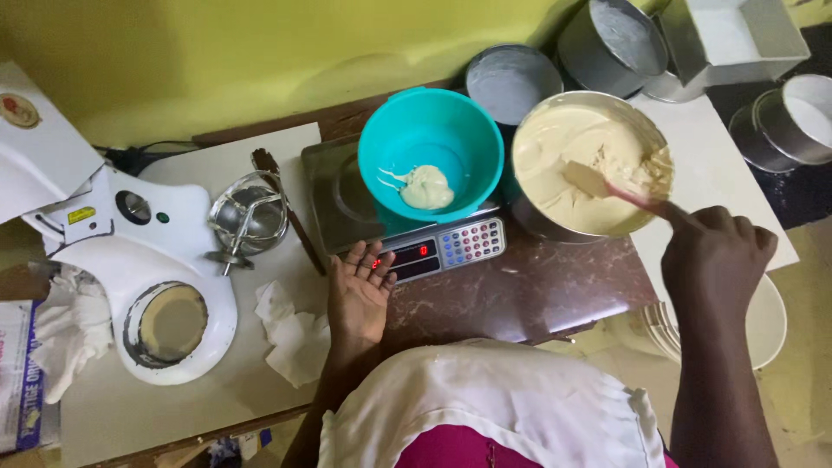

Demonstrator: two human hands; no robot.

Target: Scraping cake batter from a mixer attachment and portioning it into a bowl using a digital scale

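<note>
My right hand (718, 251) grips the pink handle of a spatula (607, 186) whose blade is in pale batter inside a large metal mixing bowl (589, 165). A teal plastic bowl (431, 152) with a small blob of batter stands on a digital kitchen scale (451, 247) with a lit red display. My left hand (360, 290) rests palm up, fingers apart, on the counter at the scale's front left corner, holding nothing.
A white stand mixer base (147, 277) lies at the left with a metal whisk attachment (247, 221) beside it. Crumpled tissue (290, 334) lies near my left hand. Several floured round cake tins (511, 78) and a square tin (737, 35) stand at the back right.
</note>
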